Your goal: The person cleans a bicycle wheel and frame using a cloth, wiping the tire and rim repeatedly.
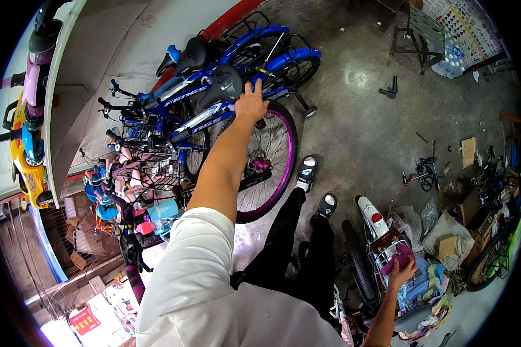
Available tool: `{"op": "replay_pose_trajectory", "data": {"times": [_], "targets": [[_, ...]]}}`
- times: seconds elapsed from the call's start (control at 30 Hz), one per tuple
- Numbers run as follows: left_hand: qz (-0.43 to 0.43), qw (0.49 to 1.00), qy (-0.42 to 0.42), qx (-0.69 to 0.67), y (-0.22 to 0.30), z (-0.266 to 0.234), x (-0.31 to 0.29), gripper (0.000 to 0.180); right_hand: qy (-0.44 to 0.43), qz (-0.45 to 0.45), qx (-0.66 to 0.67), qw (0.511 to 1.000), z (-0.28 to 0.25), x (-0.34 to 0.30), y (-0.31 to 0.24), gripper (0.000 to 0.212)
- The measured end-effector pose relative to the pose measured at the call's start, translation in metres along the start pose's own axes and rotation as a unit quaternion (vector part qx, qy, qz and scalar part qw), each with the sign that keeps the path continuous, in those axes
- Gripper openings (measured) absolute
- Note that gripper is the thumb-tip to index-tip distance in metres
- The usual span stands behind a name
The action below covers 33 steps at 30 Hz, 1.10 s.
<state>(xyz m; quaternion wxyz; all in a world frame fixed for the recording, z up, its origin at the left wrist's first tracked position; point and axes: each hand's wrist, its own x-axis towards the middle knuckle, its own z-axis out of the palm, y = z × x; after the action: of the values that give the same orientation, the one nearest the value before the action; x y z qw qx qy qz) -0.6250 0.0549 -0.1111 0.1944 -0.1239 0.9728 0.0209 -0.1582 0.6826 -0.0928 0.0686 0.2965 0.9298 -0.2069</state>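
My left hand (pixel 251 104) is stretched out far ahead, fingers extended and apart, with nothing visible in it. It lies over the top of a large bicycle wheel (pixel 287 139) with a purple rim and hub, right beside the black saddle (pixel 224 85) of a blue bicycle (pixel 205 120). Whether it touches the saddle or the tyre I cannot tell. At the lower right, my right hand (pixel 404 273) is closed round a bunched magenta cloth (pixel 398 258). That hand is above the rear rack (pixel 388 240) of a white bicycle and a light-blue bundle (pixel 414 288).
Several blue bicycles stand packed along the left wall, with pink children's bicycles (pixel 130 173) nearer. Tools (pixel 425 173) lie on the concrete floor to the right, beside bags and cardboard (pixel 446 246). A folding chair (pixel 422 34) stands far right. Toy vehicles (pixel 28 150) sit on a left shelf.
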Motion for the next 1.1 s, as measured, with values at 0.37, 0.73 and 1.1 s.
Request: {"op": "replay_pose_trajectory", "data": {"times": [0.37, 0.73, 1.1], "targets": [[0.024, 0.994, 0.022, 0.100, 0.000, 0.042, 0.098, 0.080, -0.002, 0.025, 0.044, 0.999, 0.001, -0.014, -0.016, 0.050], [0.127, 0.978, 0.167, -0.012, -0.010, 0.042, 0.120, 0.027, 0.031, 0.041, 0.063, 0.997, 0.005, -0.005, -0.038, 0.053], [0.228, 0.957, -0.041, -0.173, 0.074, 0.146, -0.184, 0.023, 0.086, 0.099, 0.049, 0.990, 0.006, -0.020, -0.057, 0.055]]}}
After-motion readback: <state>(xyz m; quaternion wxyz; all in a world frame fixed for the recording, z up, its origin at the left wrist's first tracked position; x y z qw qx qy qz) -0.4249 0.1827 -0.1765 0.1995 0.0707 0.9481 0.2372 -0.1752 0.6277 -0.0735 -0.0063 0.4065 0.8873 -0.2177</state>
